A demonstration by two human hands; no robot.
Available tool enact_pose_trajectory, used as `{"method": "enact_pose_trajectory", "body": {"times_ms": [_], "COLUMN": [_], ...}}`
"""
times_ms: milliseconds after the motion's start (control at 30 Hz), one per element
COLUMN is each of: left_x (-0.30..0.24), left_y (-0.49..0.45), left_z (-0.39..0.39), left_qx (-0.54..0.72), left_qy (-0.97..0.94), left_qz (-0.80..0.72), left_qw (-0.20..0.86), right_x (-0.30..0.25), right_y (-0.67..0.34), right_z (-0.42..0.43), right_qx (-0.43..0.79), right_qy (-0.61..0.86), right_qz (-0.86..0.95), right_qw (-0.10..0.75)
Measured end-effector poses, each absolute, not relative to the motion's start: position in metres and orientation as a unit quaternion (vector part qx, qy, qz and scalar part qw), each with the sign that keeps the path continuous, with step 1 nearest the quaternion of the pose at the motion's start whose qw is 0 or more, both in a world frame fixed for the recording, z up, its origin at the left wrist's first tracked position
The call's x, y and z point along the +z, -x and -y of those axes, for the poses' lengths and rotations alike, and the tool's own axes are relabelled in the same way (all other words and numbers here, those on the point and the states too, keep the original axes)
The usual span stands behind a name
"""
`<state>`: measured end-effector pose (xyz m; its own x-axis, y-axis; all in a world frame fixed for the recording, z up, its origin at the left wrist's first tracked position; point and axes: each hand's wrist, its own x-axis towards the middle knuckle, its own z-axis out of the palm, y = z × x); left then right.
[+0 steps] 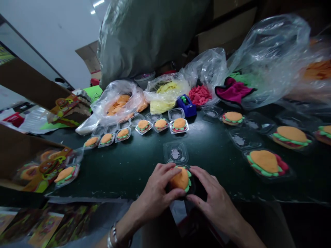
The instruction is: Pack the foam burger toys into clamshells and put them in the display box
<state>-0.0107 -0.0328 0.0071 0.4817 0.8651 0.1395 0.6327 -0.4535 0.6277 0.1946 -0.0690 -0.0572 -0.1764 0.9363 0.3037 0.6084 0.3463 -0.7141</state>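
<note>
A toy burger [181, 179] with an orange bun and green lettuce sits in a clear plastic clamshell at the table's near edge. My left hand [156, 191] curls round its left side, fingers pressing the bun. My right hand [210, 196] grips the right side of the same clamshell. The clamshell's open lid [176, 152] lies flat just beyond the burger.
Rows of packed toy burgers [160, 124] and larger ones [266, 162] lie on the dark green table [129, 162]. Plastic bags of orange [119, 103], yellow [165, 93] and red [200, 94] pieces stand behind, beside a blue tape dispenser [186, 104]. Printed cartons [43, 168] sit left.
</note>
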Motion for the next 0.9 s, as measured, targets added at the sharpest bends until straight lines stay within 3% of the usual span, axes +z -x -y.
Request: {"method": "enact_pose_trajectory", "body": {"times_ms": [133, 333, 567, 733, 900], "left_x": [0.013, -0.007, 0.011, 0.018, -0.008], "left_y": [0.022, 0.015, 0.017, 0.032, 0.036], "left_z": [-0.023, -0.096, -0.02, 0.03, 0.031], "left_qx": [0.31, 0.194, 0.307, 0.217, 0.254], "left_qy": [-0.74, -0.726, -0.752, -0.882, -0.907], "left_qz": [-0.545, -0.534, -0.439, -0.285, -0.25], "left_qw": [0.245, 0.388, 0.384, 0.304, 0.225], "right_x": [-0.056, -0.059, -0.058, -0.057, -0.045], "right_y": [-0.192, -0.176, -0.17, -0.169, -0.184], "right_z": [0.069, 0.069, 0.068, 0.069, 0.069], "right_qx": [0.213, 0.13, 0.104, 0.095, 0.161], "right_qy": [0.525, 0.555, 0.57, 0.576, 0.523], "right_qz": [0.75, 0.752, 0.745, 0.744, 0.779], "right_qw": [0.342, 0.332, 0.33, 0.324, 0.306]}}
